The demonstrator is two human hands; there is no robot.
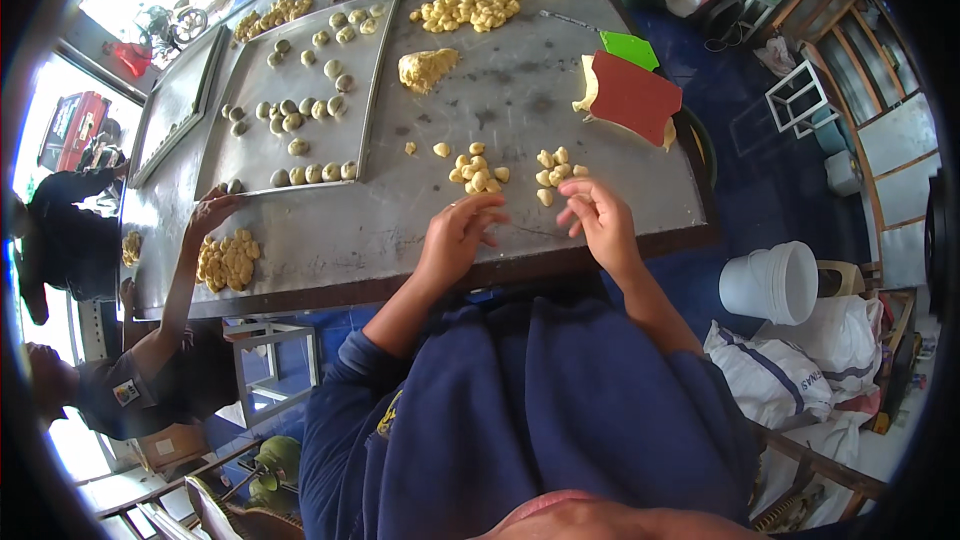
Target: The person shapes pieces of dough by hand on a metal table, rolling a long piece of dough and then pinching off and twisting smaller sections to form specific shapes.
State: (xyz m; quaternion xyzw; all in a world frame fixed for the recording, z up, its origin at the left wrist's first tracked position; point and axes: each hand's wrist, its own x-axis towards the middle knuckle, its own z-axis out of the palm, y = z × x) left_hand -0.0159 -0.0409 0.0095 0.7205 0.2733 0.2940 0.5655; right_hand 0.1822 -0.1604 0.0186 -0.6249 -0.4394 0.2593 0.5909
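My left hand (462, 232) is over the near edge of the metal table (400, 240), its fingers loosely bent and apart, with nothing visible in them. Just beyond it lies a small heap of pale yellow dough pieces (478, 173). My right hand (602, 224) is at the same edge, fingers half curled and spread, also with nothing visible in it. Its fingertips are close to a second heap of dough pieces (550, 175). A larger lump of yellow dough (428, 70) sits farther back. A thin dark line shows on the tabletop between my hands.
To the left, a metal tray (250, 155) holds several round balls; a co-worker's hand (213, 210) touches its near edge. More dough pieces (228, 260) lie near that hand. A red sheet (632, 98) and green scraper (630, 50) lie right. White buckets (770, 282) stand on the floor.
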